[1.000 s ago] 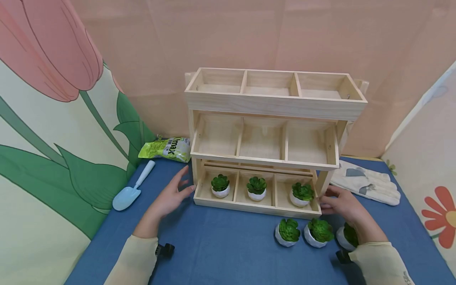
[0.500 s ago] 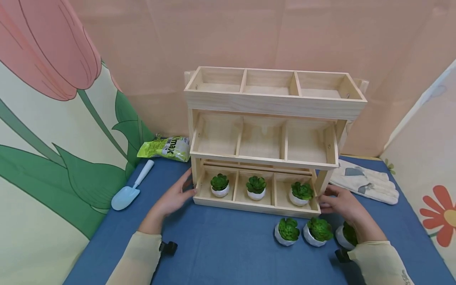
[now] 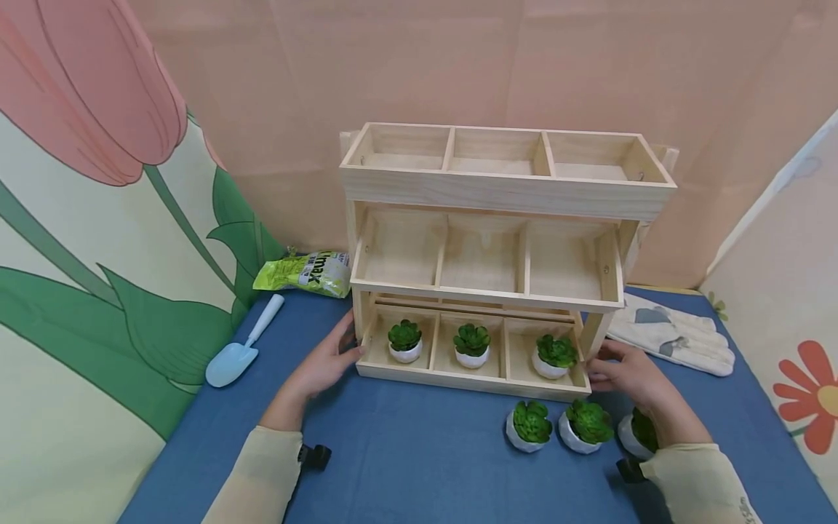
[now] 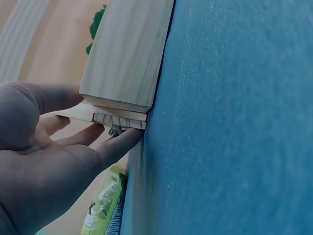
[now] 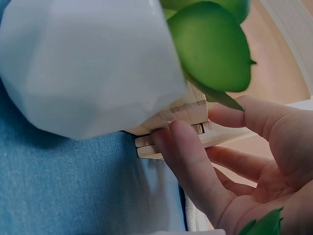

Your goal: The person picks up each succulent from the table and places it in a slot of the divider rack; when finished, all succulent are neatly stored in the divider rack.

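Wall: pinkish, rising behind the rack.
Side panel: left of rack, tulip print in pink and green.
Cloth: blue, under rack and spread out in front of it.
Rack: pale wood, upright on the cloth, three stepped tiers – each split into three compartments.
Left hand: at rack's lower left end. Grip – thumb against the front board's end, fingers round behind the foot, pinching the rack between them.
Right hand: at rack's lower right end. Grip likewise a pinch on the rack, thumb and fingertips on the wood at the foot.
Gloves: white with grey patches, lying right of rack, beyond the right hand.
Bag: green, left of rack towards its back; touching or not, cannot tell.
Trowel: light blue, left of rack and apart from it, handle towards the bag.
Plants in rack: three, white pots, one per bottom-tier compartment; the right one sits near its outer wall.
Loose plants: three on cloth, in front of rack's right end; the rightmost partly hidden by the right wrist.
Fastener: metal, on rack's left foot, by the left fingers.
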Tool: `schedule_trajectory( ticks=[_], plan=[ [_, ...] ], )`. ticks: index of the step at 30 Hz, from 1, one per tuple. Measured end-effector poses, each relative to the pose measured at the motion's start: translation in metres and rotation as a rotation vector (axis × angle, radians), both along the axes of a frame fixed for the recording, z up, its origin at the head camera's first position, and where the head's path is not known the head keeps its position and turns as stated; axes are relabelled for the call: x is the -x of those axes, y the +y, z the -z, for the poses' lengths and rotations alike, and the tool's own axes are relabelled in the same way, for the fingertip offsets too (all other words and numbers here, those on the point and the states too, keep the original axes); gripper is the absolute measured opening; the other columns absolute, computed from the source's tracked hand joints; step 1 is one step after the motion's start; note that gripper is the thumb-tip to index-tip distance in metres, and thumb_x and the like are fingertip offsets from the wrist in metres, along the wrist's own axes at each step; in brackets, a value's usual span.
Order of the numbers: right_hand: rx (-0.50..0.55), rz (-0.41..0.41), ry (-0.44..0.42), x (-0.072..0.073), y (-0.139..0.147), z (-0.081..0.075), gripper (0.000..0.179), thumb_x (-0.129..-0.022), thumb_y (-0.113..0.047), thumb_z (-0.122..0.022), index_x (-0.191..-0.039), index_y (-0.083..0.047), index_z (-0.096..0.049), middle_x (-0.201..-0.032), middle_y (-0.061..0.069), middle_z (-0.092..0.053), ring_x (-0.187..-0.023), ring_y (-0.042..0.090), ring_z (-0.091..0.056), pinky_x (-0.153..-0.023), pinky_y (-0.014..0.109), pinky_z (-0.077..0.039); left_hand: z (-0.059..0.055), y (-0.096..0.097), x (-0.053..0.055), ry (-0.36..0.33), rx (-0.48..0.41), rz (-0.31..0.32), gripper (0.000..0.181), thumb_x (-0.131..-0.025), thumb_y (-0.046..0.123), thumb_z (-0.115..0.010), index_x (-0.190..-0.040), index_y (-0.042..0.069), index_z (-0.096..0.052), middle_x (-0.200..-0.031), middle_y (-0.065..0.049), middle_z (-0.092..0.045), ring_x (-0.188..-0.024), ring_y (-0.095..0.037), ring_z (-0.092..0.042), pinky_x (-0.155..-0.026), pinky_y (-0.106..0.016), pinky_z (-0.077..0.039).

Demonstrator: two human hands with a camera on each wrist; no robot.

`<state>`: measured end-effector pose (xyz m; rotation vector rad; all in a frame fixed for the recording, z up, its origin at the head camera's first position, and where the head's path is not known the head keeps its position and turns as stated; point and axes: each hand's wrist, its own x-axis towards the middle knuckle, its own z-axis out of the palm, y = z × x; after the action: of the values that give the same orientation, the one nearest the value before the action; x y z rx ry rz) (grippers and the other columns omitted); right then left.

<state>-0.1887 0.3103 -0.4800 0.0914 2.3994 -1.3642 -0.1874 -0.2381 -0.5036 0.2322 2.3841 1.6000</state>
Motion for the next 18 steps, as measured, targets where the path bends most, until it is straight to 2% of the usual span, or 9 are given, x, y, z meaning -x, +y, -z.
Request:
schedule_trajectory(
  ticks=[12,18],
  plan=[
    [-0.004,-0.006,-0.002,-0.0007,0.0005,-0.0029,0.070,-0.106,-0.018,-0.064,-0.162,0.011,-0.032,-0.150,0.044,-0.047,-0.107,0.030,-0.079,-0.087,0.042,-0.067,0.0028,-0.0008,0.0007,-0.002,-0.017,-0.008,0.082,-0.111,0.011,-0.055,-0.174,0.027,-0.005,-0.178,-0.019,-0.017,-0.162,-0.051,-0.026,-0.127,-0.069,-0.030],
    [-0.012,-0.051,-0.006,-0.0016,0.0017,-0.0039,0.071,-0.108,-0.020,-0.062,-0.163,0.012,-0.029,-0.157,0.045,-0.040,-0.110,0.034,-0.079,-0.088,0.043,-0.067,0.0031,-0.0009,0.0011,0.011,-0.023,0.009,0.081,-0.111,0.009,-0.054,-0.174,0.024,-0.005,-0.177,-0.022,-0.017,-0.161,-0.053,-0.027,-0.125,-0.069,-0.033]
  ],
)
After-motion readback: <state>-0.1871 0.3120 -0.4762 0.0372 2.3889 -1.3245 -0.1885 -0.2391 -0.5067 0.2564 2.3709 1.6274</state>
